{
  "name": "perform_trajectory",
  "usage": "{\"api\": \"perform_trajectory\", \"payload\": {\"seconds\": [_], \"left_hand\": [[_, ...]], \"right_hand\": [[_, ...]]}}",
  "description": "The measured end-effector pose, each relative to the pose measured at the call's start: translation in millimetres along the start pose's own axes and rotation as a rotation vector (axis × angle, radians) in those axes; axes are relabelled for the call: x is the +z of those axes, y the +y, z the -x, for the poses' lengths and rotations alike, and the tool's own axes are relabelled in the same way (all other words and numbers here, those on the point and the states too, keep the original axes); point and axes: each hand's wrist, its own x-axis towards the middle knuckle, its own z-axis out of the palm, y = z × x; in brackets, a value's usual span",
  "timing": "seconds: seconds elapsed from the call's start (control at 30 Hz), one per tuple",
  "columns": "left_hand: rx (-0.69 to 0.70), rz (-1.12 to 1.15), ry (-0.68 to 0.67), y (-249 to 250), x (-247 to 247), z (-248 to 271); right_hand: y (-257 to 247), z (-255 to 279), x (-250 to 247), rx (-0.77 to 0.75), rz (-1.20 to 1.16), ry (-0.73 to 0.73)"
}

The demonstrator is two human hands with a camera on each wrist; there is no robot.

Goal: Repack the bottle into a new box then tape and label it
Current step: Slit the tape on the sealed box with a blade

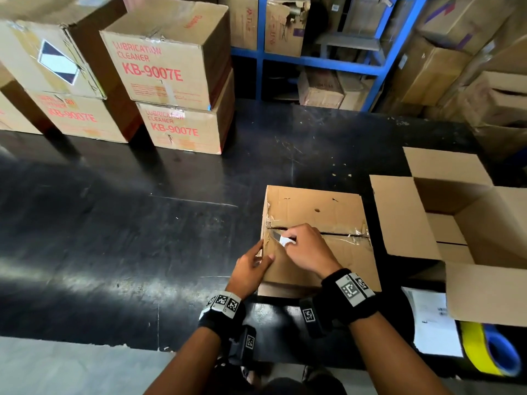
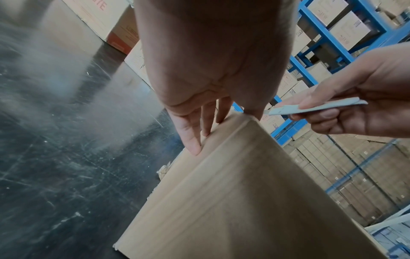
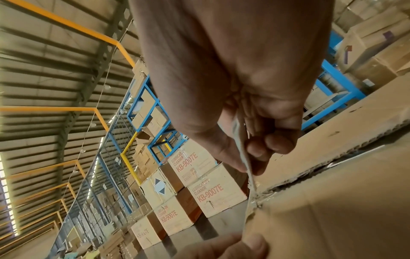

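A worn, taped box [image 1: 319, 240] stands closed on the black table [image 1: 142, 223], near the front edge. The right hand [image 1: 306, 249] pinches a small blade with a pale handle [image 1: 282, 239] between thumb and curled fingers, and the tip of the blade sits at the left end of the taped seam, where the tape [image 1: 359, 232] is wrinkled. The left hand [image 1: 251, 269] presses on the left side of this box with straight fingers, the thumb on the top edge. The bottle is not visible. At the right stands an open new box [image 1: 467, 223] with flaps spread, and near it lie white papers [image 1: 430, 323] and a yellow and blue tape roll [image 1: 490, 349]. Printed cartons [image 1: 168, 61] are stacked at the far left
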Motion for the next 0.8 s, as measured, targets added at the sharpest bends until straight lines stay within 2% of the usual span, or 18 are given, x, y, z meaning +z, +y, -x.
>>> {"api": "perform_trajectory", "payload": {"seconds": [0.2,0.3,0.43,0.5,0.6,0.8], "left_hand": [[-0.012,-0.061,0.081,7.2,5.2,5.6],[0.038,-0.178,0.141,9.7,11.1,9.0],[0.051,-0.259,0.171,14.9,28.3,10.9],[0.082,-0.322,0.164,16.0,37.9,14.2],[0.116,-0.371,0.163,15.1,42.1,18.7],[0.099,-0.378,0.163,18.0,44.8,20.4]], "right_hand": [[36.5,10.3,-23.3,0.023,-0.100,0.126],[80.6,18.9,-44.5,0.068,-0.210,0.276],[154.9,42.9,-67.7,0.212,-0.387,0.525],[193.8,59.2,-71.5,0.322,-0.454,0.597],[247.8,78.6,-59.0,0.471,-0.465,0.569],[315.6,90.4,6.4,0.606,-0.351,0.244]]}}
